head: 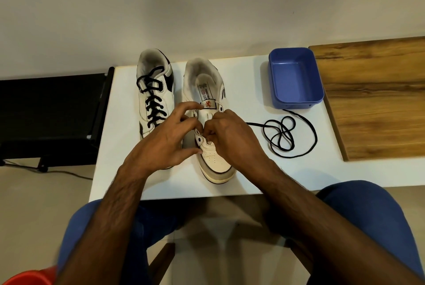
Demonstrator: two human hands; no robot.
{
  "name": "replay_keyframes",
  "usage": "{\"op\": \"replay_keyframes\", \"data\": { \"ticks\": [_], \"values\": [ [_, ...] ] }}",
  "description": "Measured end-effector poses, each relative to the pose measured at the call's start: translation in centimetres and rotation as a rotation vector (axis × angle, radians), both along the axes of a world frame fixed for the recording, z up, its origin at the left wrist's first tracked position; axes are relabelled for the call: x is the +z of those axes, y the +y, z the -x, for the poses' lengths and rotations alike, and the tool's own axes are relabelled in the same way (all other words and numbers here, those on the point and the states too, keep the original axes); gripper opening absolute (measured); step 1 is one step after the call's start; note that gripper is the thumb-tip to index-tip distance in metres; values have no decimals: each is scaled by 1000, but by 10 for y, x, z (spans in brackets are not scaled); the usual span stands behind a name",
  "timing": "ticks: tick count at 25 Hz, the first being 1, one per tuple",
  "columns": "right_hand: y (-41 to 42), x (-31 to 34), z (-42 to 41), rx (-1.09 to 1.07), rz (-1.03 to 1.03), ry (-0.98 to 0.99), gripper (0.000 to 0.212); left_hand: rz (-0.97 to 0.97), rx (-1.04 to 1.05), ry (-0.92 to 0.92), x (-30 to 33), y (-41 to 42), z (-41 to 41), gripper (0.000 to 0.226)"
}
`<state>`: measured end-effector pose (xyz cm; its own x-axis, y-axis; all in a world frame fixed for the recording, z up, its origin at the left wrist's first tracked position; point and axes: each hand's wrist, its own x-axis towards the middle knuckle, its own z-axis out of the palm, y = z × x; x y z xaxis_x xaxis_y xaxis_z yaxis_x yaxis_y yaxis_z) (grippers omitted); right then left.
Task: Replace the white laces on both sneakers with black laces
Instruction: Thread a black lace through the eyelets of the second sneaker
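Note:
Two white sneakers stand side by side on the white table (124, 137), toes toward me. The left sneaker (156, 91) is laced with a black lace. The right sneaker (216, 163) shows bare eyelets and an open tongue. My left hand (165, 144) holds its left eyelet flap, fingers curled over it and thumb against the toe side. My right hand (232, 135) pinches at a lower eyelet, where one end of the loose black lace (255, 125) runs in under its fingers. The rest of that lace lies coiled on the table to the right.
An empty blue plastic tray (295, 78) sits at the table's back right, next to a wooden surface (372, 101). A black stand (50, 112) adjoins the table on the left. My knees are under the front edge; a red object (30, 279) is at bottom left.

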<state>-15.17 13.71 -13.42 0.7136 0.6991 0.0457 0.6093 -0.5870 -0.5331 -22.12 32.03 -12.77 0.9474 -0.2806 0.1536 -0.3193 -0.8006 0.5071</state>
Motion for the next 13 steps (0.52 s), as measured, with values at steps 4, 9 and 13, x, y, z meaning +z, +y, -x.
{"op": "replay_keyframes", "data": {
  "ticks": [4, 9, 13],
  "values": [
    [-4, -3, -4, 31, -61, 59, 17, 102, 94, -9, 2, -5, 5, 80],
    [-4, -5, -1, 15, -143, 104, 27, 128, 217, -70, -1, -12, 10, 61],
    [-3, -2, 0, -37, -257, 220, 47, 174, 243, -25, -8, -10, 14, 38]
  ]
}}
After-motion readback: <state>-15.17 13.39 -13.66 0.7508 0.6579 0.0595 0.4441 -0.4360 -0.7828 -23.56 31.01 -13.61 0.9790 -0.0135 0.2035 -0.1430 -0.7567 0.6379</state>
